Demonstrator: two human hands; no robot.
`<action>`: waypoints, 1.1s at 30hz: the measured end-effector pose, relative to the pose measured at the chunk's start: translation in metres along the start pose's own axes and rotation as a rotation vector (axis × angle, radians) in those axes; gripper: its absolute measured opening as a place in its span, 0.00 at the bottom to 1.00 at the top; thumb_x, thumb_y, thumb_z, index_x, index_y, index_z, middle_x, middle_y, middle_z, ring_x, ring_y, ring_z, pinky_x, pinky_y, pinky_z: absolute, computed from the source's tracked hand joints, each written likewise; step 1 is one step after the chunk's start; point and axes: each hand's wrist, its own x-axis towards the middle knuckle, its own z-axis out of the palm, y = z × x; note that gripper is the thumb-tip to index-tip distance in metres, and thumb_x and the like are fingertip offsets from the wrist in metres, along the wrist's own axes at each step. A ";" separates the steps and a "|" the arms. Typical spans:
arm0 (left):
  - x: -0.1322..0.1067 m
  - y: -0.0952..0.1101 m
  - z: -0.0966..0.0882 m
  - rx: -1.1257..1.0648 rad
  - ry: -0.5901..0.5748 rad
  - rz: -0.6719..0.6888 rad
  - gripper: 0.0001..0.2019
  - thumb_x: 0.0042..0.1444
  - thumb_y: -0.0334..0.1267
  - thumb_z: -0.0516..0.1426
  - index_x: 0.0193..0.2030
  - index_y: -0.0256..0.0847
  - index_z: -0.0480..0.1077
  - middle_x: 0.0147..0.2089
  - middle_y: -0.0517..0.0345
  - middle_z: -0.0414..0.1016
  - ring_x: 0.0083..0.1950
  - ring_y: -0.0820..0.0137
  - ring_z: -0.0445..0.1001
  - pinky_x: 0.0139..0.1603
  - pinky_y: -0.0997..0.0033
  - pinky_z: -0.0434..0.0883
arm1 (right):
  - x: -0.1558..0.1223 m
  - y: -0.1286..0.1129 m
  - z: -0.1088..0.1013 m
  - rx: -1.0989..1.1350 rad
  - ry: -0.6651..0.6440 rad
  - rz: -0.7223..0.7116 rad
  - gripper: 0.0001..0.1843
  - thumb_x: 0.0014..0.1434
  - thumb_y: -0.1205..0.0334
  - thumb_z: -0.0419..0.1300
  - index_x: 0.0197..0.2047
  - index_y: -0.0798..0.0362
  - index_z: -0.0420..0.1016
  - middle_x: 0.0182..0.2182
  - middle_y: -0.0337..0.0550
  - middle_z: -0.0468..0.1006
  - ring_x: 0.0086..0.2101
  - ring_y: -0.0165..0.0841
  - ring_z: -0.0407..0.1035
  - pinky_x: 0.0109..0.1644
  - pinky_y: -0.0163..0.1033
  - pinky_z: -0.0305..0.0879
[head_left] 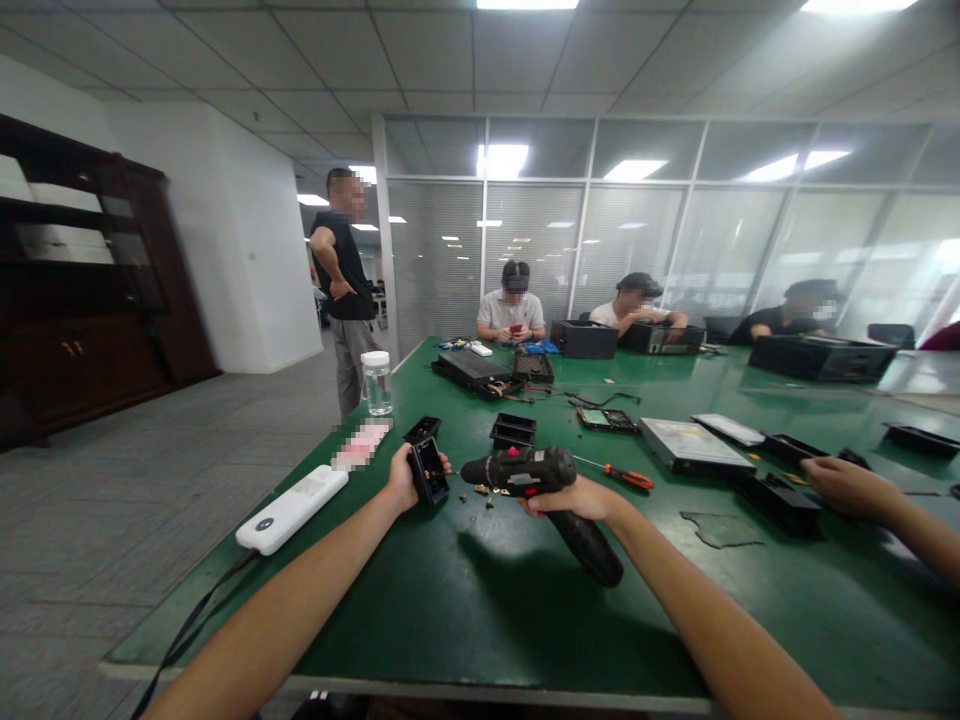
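My left hand point(403, 478) is closed around a small black boxy part point(430, 469), held upright just above the green table point(525, 620). My right hand point(576, 497) grips a black cordless electric screwdriver point(534, 478) with red trim, its nose pointing left toward the black part. A few small brass screws point(486, 493) lie on the table between the two hands.
A white power bank point(291, 508) with a black cable lies at the left edge, with a clear water bottle point(376, 382) beyond. An orange-handled screwdriver point(619, 474), black trays, a disc drive point(694, 447) and a co-worker's hand point(844, 482) are on the right. Several people sit at the far end.
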 end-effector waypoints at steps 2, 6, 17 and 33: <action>-0.001 0.000 0.001 -0.008 0.014 -0.012 0.21 0.46 0.46 0.42 0.28 0.28 0.67 0.26 0.44 0.69 0.28 0.62 0.70 0.32 0.61 0.65 | 0.000 -0.001 0.000 0.000 -0.006 0.002 0.12 0.47 0.59 0.54 0.32 0.61 0.64 0.24 0.40 0.64 0.27 0.26 0.59 0.34 0.33 0.58; -0.001 0.001 0.001 -0.011 0.008 -0.015 0.21 0.46 0.46 0.42 0.28 0.28 0.67 0.26 0.43 0.69 0.29 0.62 0.70 0.33 0.61 0.65 | -0.001 -0.003 0.001 0.000 -0.010 0.001 0.12 0.47 0.59 0.54 0.32 0.61 0.65 0.25 0.40 0.64 0.27 0.26 0.59 0.34 0.33 0.58; 0.000 0.000 0.000 0.018 -0.004 -0.011 0.22 0.46 0.46 0.42 0.28 0.27 0.67 0.27 0.42 0.70 0.29 0.61 0.70 0.35 0.60 0.64 | -0.001 -0.004 0.001 0.017 0.000 -0.001 0.12 0.47 0.60 0.55 0.34 0.60 0.64 0.25 0.40 0.64 0.27 0.25 0.59 0.33 0.32 0.58; 0.003 -0.001 -0.002 0.026 -0.008 -0.004 0.22 0.46 0.46 0.42 0.28 0.28 0.67 0.27 0.42 0.70 0.30 0.60 0.70 0.35 0.58 0.64 | -0.001 -0.005 0.000 0.029 0.012 0.031 0.13 0.45 0.60 0.56 0.32 0.60 0.65 0.25 0.40 0.65 0.27 0.26 0.59 0.34 0.33 0.58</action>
